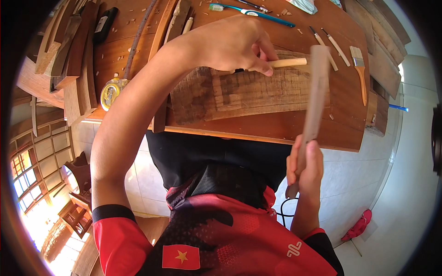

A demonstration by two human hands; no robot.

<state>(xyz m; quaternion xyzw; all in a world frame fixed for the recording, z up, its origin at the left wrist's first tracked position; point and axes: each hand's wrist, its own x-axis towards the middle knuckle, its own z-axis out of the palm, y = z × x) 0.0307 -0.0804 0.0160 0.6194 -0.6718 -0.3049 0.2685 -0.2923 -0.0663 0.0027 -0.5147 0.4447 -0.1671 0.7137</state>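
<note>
My left hand (258,49) is closed around a carving chisel with a pale wooden handle (292,62). Its handle end points right, while most of its metal part is hidden under my hand. Beneath it lies a rough, dark-stained wooden board (258,99) near the table's front edge. In my right hand (307,163) I grip a flat, narrow wooden stick (316,94) by its lower end. The stick stands nearly upright, with its top close to the chisel's handle end; whether they touch I cannot tell.
Two slim wood-handled tools (338,48) and a paintbrush (358,69) lie at the right. A blue toothbrush (258,14) is at the back. Leftward are a tape measure (112,93), a thin stick (138,41) and stacked wood pieces (76,60). Wood chips dot the table (340,126).
</note>
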